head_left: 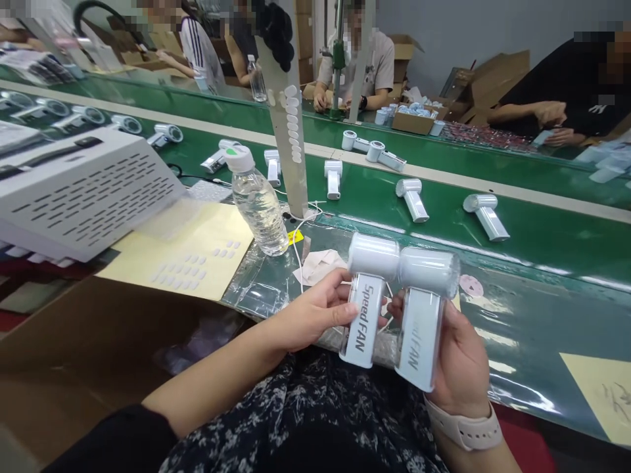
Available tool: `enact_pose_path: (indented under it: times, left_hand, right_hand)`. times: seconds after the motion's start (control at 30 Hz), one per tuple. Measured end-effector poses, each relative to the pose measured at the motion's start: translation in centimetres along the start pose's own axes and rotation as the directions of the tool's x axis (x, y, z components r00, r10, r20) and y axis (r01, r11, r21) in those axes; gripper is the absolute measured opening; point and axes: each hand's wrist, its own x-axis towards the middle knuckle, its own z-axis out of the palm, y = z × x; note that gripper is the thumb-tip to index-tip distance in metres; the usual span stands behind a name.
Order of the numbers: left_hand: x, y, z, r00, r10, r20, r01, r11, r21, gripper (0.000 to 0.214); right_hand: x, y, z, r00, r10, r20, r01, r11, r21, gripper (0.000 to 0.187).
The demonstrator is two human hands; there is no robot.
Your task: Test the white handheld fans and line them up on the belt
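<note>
Two white handheld fans stand side by side over my lap, heads touching. My left hand (315, 312) is closed around the handle of the left fan (367, 299), which reads "Speed FAN". My right hand (456, 358) grips the right fan (424, 309) from behind, and a pale watch band shows on that wrist. A clear water bottle (256, 203) stands just beyond my left hand.
A green conveyor belt (542, 243) carries several more white fans (486, 213). A yellow sticker sheet (192, 253) and a white vented machine (83, 190) lie at the left. A white strip of stickers (290, 125) hangs upright. Other people work across the belt beside cardboard boxes (414, 121).
</note>
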Motion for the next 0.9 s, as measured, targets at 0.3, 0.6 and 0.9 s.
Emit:
enact_pose_path:
  times: [0.3, 0.6, 0.9]
  left_hand:
    - [0.2, -0.2, -0.5, 1.0, -0.023, -0.01, 0.024, 0.998, 0.063, 0.064]
    - [-0.3, 0.2, -0.6, 0.999, -0.04, 0.018, 0.036, 0.982, 0.185, 0.066]
    - [-0.9, 1.4, 0.3, 0.998, 0.046, -0.035, -0.022, 0.864, 0.502, 0.047]
  right_hand:
    - [0.3, 0.8, 0.6, 0.994, 0.087, -0.061, -0.085, 0.996, 0.03, 0.032]
    - [-0.2, 0.9, 0.3, 1.0, 0.01, 0.017, -0.01, 1.0, 0.026, 0.031]
    - [-0.6, 0.9, -1.6, 0.915, -0.308, 0.26, 0.375, 0.887, -0.269, 0.048]
